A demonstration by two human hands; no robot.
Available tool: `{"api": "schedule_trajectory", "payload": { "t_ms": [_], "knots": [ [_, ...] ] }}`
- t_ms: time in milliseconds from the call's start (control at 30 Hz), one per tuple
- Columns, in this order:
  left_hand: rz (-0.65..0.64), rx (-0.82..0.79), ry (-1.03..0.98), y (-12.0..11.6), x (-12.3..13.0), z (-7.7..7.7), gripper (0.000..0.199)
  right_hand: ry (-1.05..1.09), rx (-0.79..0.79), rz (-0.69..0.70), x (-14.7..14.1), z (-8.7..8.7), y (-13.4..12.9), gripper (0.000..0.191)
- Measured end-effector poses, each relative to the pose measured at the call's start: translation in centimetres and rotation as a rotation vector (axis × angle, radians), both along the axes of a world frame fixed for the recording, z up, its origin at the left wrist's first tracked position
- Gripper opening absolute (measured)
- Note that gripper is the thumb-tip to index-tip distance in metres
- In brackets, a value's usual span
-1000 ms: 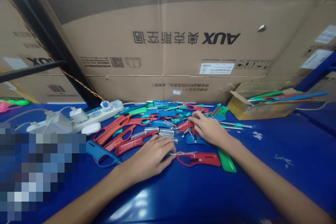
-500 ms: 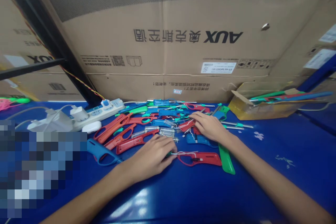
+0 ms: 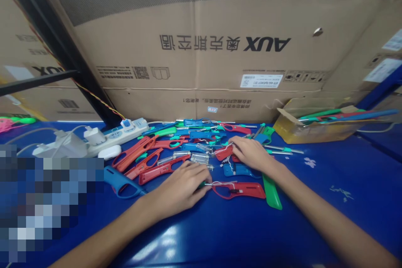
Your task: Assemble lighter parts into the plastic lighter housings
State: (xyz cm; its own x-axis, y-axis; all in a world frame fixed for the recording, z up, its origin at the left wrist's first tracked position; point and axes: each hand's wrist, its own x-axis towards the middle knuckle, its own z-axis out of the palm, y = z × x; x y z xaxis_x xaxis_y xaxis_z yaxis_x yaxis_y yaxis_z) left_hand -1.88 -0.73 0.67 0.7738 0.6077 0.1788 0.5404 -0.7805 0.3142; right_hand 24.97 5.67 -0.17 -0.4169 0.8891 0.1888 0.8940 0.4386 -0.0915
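My left hand is closed around the green-collared metal rod of a red lighter half, which lies flat with a white wire and a small black part in it. Farther back, my right hand has its fingers bent and closed on the end of another red lighter shell with white wires across it. Its fingertips are partly hidden. Just below that hand lies a blue lighter shell, and a green shell sits under the right wrist. Clear fuel tanks lie between the hands.
Several red and orange lighter shells and a blue one lie at left. A white power strip with plugs stands behind them. An open carton of long lighters is at back right, before a large cardboard box.
My right hand has shifted slightly right and toward me, and the red shell at its fingers has turned a little. My left hand has stayed in place.
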Motion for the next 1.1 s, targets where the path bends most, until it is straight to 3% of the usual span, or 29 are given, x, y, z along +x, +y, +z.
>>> {"api": "schedule_trajectory", "payload": {
  "t_ms": [600,800,933,1100],
  "knots": [
    [0.008,-0.01,-0.007,0.0,-0.3,-0.1,0.012,0.05,0.031,0.053,0.8,0.1,-0.3,0.031],
    [0.012,-0.011,-0.019,0.0,-0.5,0.1,0.021,0.131,0.167,0.037,1.3,1.8,-1.8,0.039],
    [0.086,0.036,-0.113,0.1,-0.5,0.5,0.029,0.287,0.228,0.226,-0.1,2.6,-4.2,0.037],
    [0.132,0.154,-0.268,0.6,-0.6,0.3,0.028,0.416,0.053,0.506,-2.3,2.1,-6.4,0.045]
  ]
}}
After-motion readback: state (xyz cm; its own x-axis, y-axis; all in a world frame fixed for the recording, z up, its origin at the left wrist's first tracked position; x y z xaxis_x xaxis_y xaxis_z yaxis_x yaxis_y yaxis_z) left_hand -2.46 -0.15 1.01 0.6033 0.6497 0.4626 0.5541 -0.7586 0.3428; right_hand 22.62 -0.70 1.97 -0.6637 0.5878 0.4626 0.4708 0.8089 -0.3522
